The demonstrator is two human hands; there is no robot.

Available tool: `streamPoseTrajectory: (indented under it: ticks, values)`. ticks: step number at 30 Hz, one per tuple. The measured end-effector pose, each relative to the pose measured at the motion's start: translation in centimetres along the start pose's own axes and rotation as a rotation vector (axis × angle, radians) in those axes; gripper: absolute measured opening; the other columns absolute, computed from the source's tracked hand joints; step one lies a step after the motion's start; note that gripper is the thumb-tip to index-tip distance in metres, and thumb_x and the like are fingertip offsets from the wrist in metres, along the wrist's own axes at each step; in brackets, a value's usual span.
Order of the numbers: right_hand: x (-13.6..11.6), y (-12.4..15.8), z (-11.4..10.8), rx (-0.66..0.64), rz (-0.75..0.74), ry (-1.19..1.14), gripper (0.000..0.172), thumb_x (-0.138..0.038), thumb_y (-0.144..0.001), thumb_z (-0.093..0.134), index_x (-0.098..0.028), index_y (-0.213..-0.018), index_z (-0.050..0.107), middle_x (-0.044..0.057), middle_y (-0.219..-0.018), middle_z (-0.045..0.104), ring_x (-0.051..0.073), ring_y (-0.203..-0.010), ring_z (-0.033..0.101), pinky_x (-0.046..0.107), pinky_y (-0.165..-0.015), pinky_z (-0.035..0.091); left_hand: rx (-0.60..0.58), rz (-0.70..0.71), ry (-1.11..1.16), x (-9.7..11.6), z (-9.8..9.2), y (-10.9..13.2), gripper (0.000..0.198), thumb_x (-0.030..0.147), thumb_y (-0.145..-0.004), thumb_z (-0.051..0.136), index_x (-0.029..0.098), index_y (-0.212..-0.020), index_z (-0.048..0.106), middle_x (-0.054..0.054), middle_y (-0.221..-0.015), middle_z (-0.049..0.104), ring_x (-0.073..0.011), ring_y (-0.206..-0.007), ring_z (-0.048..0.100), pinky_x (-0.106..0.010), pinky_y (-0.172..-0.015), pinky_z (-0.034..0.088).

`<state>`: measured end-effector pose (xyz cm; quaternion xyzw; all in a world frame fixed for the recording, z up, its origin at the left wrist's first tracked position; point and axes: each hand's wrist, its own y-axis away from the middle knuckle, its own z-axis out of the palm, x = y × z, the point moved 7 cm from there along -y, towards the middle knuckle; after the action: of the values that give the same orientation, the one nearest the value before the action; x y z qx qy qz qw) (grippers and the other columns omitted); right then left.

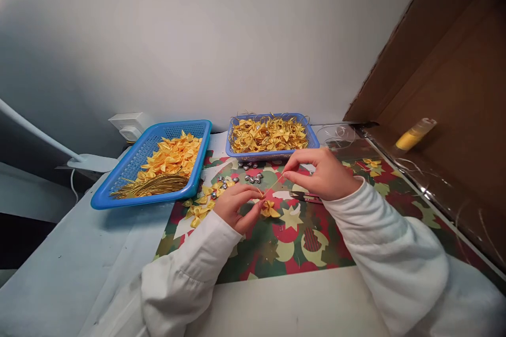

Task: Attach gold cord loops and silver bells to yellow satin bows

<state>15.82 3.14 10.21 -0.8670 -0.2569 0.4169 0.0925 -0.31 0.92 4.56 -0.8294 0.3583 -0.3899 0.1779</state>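
Observation:
My left hand [240, 206] is closed in a pinch around one end of a thin gold cord [274, 184]. A yellow ribbon bow [270, 209] sits right at those fingertips; whether it hangs from them or lies on the mat, I cannot tell. Up and to the right, my right hand [316, 171] pinches the other end of the cord, which runs taut between the hands. Under the right hand lies a pair of thread snips [304, 197], partly covered by it. Silver bells [253, 178] and loose yellow bows [198, 211] are scattered on the patterned mat [290, 253].
A blue basket [103, 201] of yellow bows and gold cords stands at left. Behind the hands is a smaller basket [253, 156] with corded bows. A thread spool [415, 134] is at right by a brown panel. A white lamp base [93, 163] stands far left.

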Motion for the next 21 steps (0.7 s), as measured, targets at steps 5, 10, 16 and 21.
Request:
streamPoseTrajectory:
  ticks: [5, 10, 16, 21]
  values:
    - [-1.6, 0.2, 1.0, -0.073, -0.105, -0.059, 0.009, -0.015, -0.076, 0.06, -0.018, -0.069, 0.065, 0.002, -0.067, 0.067, 0.013, -0.064, 0.06, 0.025, -0.063, 0.048, -0.156, 0.039, -0.001, -0.1, 0.0, -0.4, 0.026, 0.01, -0.073, 0.045, 0.017, -0.075, 0.07, -0.008, -0.07, 0.071, -0.0186, -0.064, 0.066, -0.028, -0.061, 0.05]
    - [-1.5, 0.2, 1.0, -0.064, -0.102, -0.054, 0.009, -0.014, -0.076, 0.059, -0.017, -0.07, 0.066, 0.002, -0.067, 0.067, 0.013, -0.064, 0.06, 0.025, -0.063, 0.048, -0.172, -0.097, 0.033, -1.6, 0.2, -0.1, 0.025, 0.013, -0.069, 0.052, 0.02, -0.077, 0.074, -0.006, -0.069, 0.074, -0.0171, -0.058, 0.066, -0.024, -0.056, 0.05]
    - [0.5, 0.0, 0.9, -0.027, 0.001, 0.04, 0.01, -0.012, -0.072, 0.062, -0.017, -0.067, 0.068, 0.001, -0.066, 0.068, 0.013, -0.062, 0.06, 0.024, -0.06, 0.047, -0.036, -0.11, 0.027, -1.7, -0.5, 0.3, 0.013, 0.022, -0.071, 0.065, 0.024, -0.076, 0.077, -0.005, -0.07, 0.075, -0.0163, -0.055, 0.068, -0.023, -0.053, 0.052]
    - [1.1, 0.0, 1.5, -0.044, 0.039, 0.062, 0.01, -0.011, -0.07, 0.061, -0.017, -0.066, 0.068, 0.001, -0.065, 0.069, 0.013, -0.06, 0.061, 0.023, -0.058, 0.047, -0.058, -0.161, -0.051, -1.9, -0.6, 0.5, 0.011, 0.03, -0.067, 0.071, 0.027, -0.077, 0.077, -0.004, -0.069, 0.075, -0.0159, -0.053, 0.066, -0.022, -0.05, 0.05]
